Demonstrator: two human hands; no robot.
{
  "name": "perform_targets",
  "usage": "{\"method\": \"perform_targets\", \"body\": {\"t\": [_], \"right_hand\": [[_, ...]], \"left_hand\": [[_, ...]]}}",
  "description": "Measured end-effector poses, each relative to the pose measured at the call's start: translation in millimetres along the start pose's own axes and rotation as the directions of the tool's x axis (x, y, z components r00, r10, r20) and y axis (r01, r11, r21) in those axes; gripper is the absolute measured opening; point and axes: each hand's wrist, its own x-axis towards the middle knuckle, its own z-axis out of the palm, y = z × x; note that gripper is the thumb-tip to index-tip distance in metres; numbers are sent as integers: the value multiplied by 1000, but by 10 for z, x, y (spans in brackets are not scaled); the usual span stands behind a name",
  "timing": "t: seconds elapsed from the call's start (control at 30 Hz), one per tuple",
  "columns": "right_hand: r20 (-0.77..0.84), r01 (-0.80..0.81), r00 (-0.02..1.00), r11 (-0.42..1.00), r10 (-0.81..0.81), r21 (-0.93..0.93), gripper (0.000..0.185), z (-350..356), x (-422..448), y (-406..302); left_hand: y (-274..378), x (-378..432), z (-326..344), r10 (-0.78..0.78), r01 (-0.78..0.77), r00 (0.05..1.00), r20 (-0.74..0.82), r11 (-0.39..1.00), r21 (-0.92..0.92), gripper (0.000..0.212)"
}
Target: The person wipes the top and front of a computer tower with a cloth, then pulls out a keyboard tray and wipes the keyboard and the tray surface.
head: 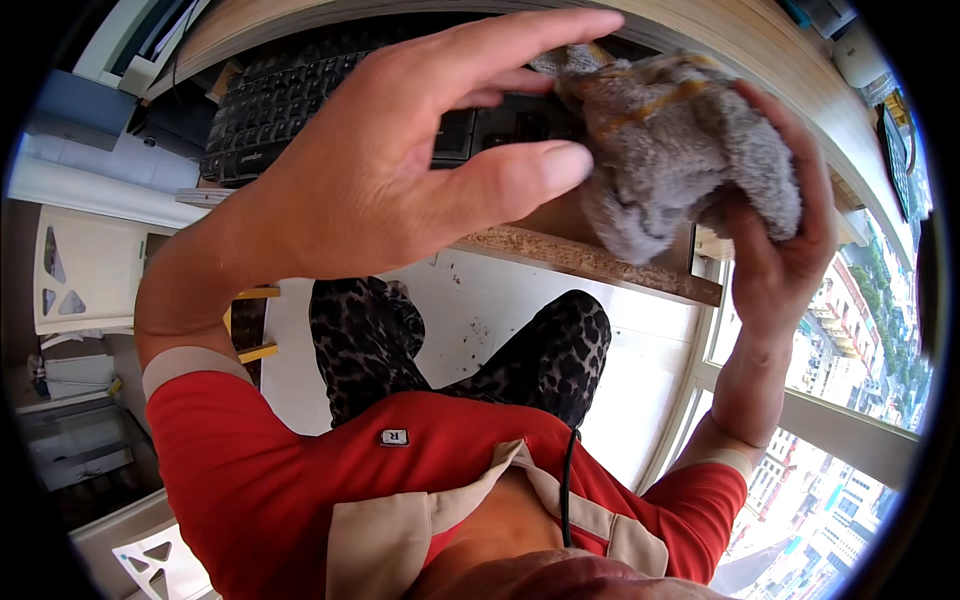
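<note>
My right hand (pixel 787 202) grips a bunched grey plush cloth (pixel 667 142) with yellow-orange stripes, stained in places. The cloth is held up over the right part of a particleboard keyboard tray (pixel 585 259). My left hand (pixel 427 142) holds nothing; its fingers reach toward the cloth and its thumb points right. Whether the thumb tip touches the cloth cannot be told. Behind that hand lies a dusty black computer keyboard (pixel 277 112) on the tray, its middle hidden by my hand and wrist.
A wooden desktop (pixel 757 45) curves above the tray. Dark crumbs (pixel 472 341) are scattered on the pale floor below, between my legs. A large window (pixel 847 412) stands at right, and a cream panel with cutouts (pixel 82 270) at left. A black cord (pixel 568 487) hangs over my shirt.
</note>
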Motion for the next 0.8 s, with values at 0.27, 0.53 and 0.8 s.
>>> {"method": "perform_targets", "body": {"t": [0.27, 0.53, 0.8], "right_hand": [[207, -35, 966, 867, 157, -497, 43, 181, 249, 240], [429, 59, 890, 894, 154, -443, 34, 200, 469, 351], [180, 117, 976, 992, -122, 36, 42, 567, -73, 555]], "left_hand": [[-365, -757, 255, -156, 150, 984, -90, 435, 888, 82], [-858, -744, 285, 91, 163, 963, -254, 551, 818, 81], [-941, -2194, 683, -133, 563, 783, -608, 565, 603, 42]]}}
